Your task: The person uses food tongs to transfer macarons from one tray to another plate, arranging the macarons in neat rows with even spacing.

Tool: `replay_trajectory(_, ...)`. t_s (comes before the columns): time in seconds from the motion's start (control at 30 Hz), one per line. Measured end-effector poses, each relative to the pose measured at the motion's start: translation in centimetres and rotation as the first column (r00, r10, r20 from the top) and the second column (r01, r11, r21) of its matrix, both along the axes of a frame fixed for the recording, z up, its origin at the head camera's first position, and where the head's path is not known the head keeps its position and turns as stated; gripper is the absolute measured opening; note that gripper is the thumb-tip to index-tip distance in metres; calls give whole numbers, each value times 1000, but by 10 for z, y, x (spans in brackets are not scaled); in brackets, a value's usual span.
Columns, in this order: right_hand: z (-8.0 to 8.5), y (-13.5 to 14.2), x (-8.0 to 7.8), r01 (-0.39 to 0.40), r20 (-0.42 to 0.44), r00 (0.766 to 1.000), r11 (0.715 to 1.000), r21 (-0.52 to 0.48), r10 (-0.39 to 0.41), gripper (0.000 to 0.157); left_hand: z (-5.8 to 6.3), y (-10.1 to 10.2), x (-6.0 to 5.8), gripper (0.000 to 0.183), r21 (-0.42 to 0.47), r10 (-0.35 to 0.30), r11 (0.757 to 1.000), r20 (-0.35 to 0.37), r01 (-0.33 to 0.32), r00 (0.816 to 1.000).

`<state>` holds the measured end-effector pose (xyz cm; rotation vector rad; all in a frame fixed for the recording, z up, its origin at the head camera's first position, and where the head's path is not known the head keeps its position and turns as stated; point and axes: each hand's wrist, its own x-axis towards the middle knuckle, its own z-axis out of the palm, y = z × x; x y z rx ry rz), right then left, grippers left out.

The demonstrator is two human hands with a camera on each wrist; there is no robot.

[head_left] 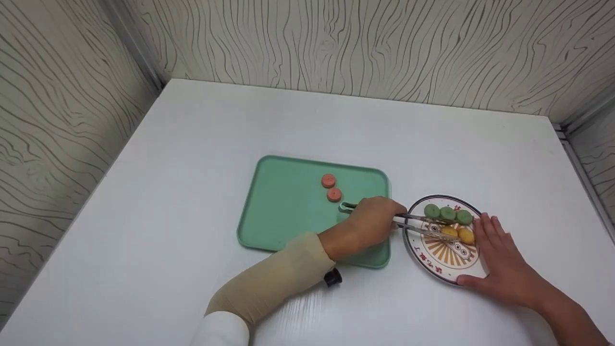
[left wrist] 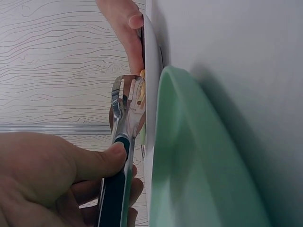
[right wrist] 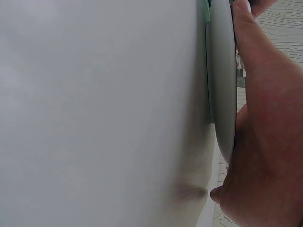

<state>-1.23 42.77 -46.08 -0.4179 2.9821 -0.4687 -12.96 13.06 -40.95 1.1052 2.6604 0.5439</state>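
Observation:
My left hand (head_left: pixel 372 221) grips metal tongs (left wrist: pixel 124 137) with dark handle insets, its thumb pressing on one arm. The tong heads reach over a white patterned plate (head_left: pixel 439 271), around or just above a yellow round piece (head_left: pixel 449 231); whether they touch it I cannot tell. Another yellow piece (head_left: pixel 466 236) lies beside it. Three green round pieces (head_left: pixel 448 213) sit in a row along the far side of the plate. My right hand (head_left: pixel 504 264) rests on the plate's right rim, fingers extended and thumb on the near edge.
A green tray (head_left: pixel 283 206) lies left of the plate, beneath my left hand. Two orange-red round pieces (head_left: pixel 328 180) are on it. The white table (head_left: pixel 168 192) meets wood-patterned walls (head_left: pixel 336 48) at the back and sides.

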Motion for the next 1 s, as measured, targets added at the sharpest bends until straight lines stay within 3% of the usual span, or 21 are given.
replay_trajectory(0.3,1,-1,0,-3,1,1000,1000,0,3,130,0,1,1,35,-5,21,1000,45,-21,999)
replay_trajectory(1.0,1,0,1,-7,-8,1000,1000,-23,7,129,8,-3,2,37,7,9,1000,52,-9,999)
